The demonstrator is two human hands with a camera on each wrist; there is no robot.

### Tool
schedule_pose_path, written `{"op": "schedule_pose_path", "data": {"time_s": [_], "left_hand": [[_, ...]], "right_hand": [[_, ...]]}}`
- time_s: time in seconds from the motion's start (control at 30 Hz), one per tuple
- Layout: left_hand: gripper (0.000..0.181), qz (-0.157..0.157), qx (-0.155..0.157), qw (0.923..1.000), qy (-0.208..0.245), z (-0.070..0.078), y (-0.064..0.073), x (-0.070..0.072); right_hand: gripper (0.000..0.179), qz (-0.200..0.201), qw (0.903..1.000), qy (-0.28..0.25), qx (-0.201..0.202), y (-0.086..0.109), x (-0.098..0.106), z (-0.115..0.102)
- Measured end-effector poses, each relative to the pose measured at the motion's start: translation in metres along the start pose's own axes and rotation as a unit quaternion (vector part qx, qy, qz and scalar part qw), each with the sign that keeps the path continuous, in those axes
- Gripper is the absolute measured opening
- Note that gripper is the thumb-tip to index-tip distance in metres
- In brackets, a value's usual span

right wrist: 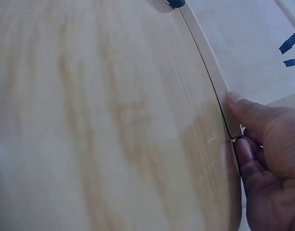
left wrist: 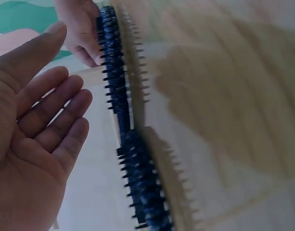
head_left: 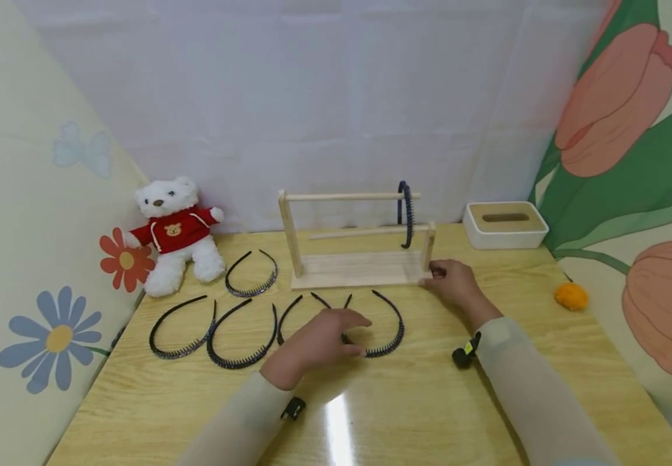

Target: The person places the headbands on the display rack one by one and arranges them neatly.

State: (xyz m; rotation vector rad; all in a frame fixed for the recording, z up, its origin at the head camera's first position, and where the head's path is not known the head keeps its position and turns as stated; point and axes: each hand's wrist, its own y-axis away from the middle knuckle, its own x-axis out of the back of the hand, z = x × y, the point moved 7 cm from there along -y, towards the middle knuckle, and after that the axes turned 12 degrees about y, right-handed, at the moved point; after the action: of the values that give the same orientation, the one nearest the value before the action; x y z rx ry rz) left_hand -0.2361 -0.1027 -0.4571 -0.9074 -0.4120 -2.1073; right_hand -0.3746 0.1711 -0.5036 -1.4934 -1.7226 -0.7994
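Observation:
My left hand is over the front row of black toothed headbands, fingers and thumb apart and nothing between them. Nearest to it is the rightmost headband, which it partly covers; another headband is partly hidden behind it. In the left wrist view toothed bands run beside the fingers. My right hand pinches the right front corner of a wooden rack's base, thumb on the board's edge. One headband hangs from the upper rod, near its right end.
More headbands lie at left: one at the front, one beside it, one behind. A white teddy bear in a red sweater sits back left. At right are a tissue box and a small orange object.

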Motion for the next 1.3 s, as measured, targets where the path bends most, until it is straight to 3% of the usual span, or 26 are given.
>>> {"op": "schedule_pose_path", "data": {"time_s": [0.2, 0.53, 0.87, 0.97, 1.13, 1.23, 1.3], "left_hand": [[0.042, -0.034, -0.023, 0.9991, -0.008, -0.001, -0.007, -0.008], [0.028, -0.08, -0.037, 0.9933, -0.076, 0.0, -0.014, -0.019], [0.017, -0.062, -0.057, 0.9904, -0.109, 0.008, -0.017, -0.022], [0.017, -0.051, -0.058, 0.994, -0.077, 0.012, -0.017, -0.02], [0.017, -0.008, -0.021, 0.9989, 0.04, 0.019, -0.021, -0.007], [0.016, 0.026, 0.016, 0.9915, 0.126, 0.018, -0.022, 0.002], [0.018, 0.043, 0.041, 0.9785, 0.197, 0.017, -0.022, 0.007]], "right_hand": [[0.061, -0.007, 1.0, 0.001, -0.002, -0.002, -0.002, 0.003], [0.059, -0.005, 0.9999, -0.014, -0.003, -0.003, -0.001, 0.002], [0.059, -0.002, 0.9999, -0.017, 0.001, -0.001, 0.0, 0.002], [0.058, -0.002, 0.9998, -0.017, 0.007, -0.001, -0.001, 0.001], [0.058, 0.006, 0.9998, -0.018, 0.008, -0.002, 0.0, 0.002], [0.057, 0.01, 0.9998, -0.018, 0.007, -0.002, 0.001, 0.002], [0.058, 0.007, 0.9998, -0.02, 0.005, -0.001, 0.0, 0.001]]}}
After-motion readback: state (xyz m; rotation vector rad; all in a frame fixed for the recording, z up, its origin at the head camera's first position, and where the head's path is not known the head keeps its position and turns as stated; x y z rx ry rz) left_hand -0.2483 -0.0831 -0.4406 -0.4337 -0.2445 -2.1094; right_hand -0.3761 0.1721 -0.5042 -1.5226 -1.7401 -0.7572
